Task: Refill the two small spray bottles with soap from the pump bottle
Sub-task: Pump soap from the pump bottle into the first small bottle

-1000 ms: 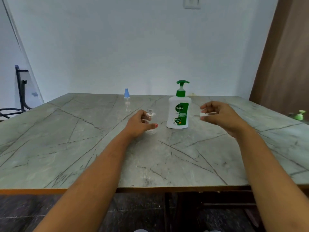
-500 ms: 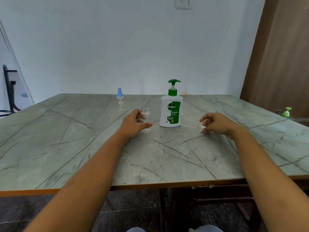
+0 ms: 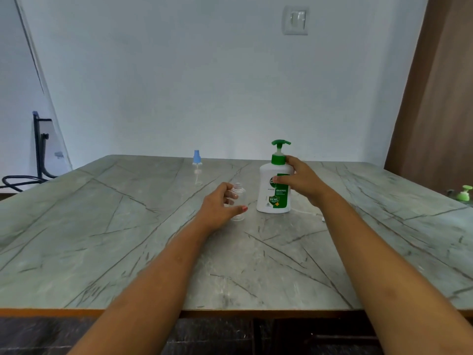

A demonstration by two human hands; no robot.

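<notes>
The pump bottle (image 3: 267,198), white with a green label and a green pump head, stands upright near the middle of the marble table (image 3: 128,226). The right hand (image 3: 300,181) grasps it from the right side, thumb across the front label and index finger up by the green collar. Just left of it stands the uncapped spray bottle (image 3: 239,194), clear, its threaded neck open; the left hand (image 3: 217,207) holds it with fingers and thumb curled round its body. On the table just right of the pump bottle lies a thin white dip tube (image 3: 305,212), its far end hidden behind the right forearm. Farther back and to the left, well apart from both hands, the blue-capped spray bottle (image 3: 196,165) stands upright. A second green pump (image 3: 465,193) shows at the right table edge, blurred. A wall switch (image 3: 295,20) sits on the pale wall behind.
</notes>
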